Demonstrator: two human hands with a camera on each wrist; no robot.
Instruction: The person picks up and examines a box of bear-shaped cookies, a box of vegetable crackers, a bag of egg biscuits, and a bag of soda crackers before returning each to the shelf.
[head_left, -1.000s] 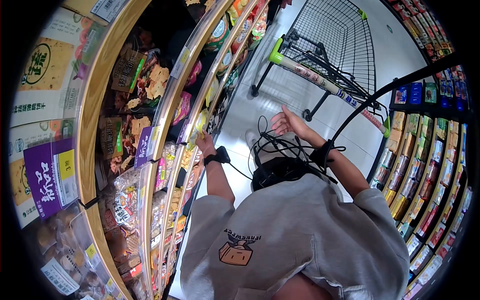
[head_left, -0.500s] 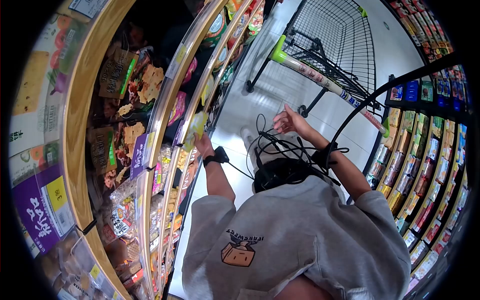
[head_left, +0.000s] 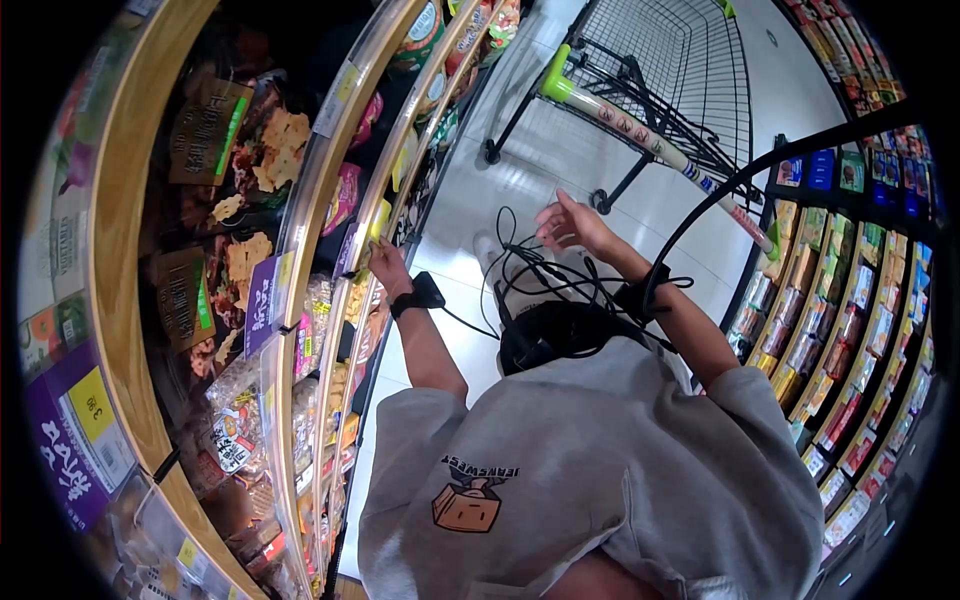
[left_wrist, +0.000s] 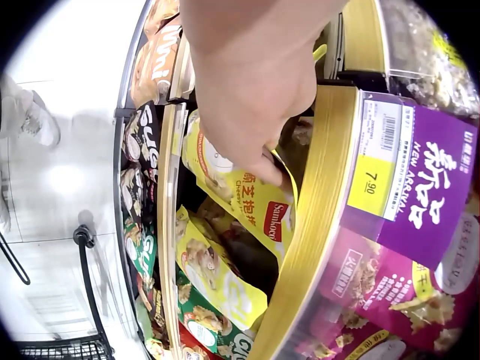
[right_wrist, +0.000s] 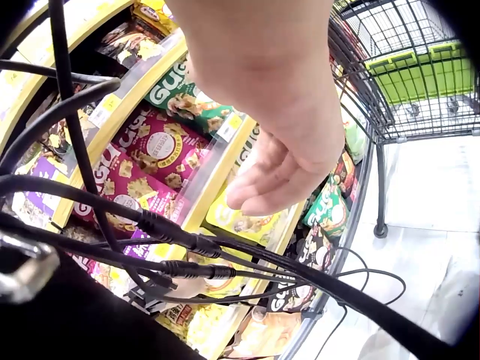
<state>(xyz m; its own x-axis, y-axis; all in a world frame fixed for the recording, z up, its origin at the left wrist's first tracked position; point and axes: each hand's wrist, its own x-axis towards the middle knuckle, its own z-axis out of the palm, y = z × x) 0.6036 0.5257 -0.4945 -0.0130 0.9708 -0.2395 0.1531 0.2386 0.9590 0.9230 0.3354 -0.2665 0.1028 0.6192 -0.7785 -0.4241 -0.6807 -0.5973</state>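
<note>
My left hand (head_left: 388, 267) reaches into a lower shelf on the left. In the left wrist view, its thumb and fingers pinch the edge of a yellow snack bag (left_wrist: 244, 196), which stands tilted between the shelf's front strip and the rail behind. Another yellow bag (left_wrist: 217, 262) lies right beside it in the same row. My right hand (head_left: 575, 222) hangs in the air in front of my body, fingers loosely bent and holding nothing. The right wrist view shows that hand (right_wrist: 281, 169) overlapping the shelf rows, with black cables below it.
A shopping cart (head_left: 660, 80) with a green-ended handle stands ahead. Black cables (head_left: 540, 270) hang before my legs. A purple price tag (left_wrist: 409, 169) sticks out from the shelf edge close to my left hand. Stocked shelves (head_left: 850, 310) line the right side.
My left hand has moved toward the shelf with the yellow bag, and less of the bag shows in the head view. The right hand stays raised, nearly in place. The shelves shifted left in view.
</note>
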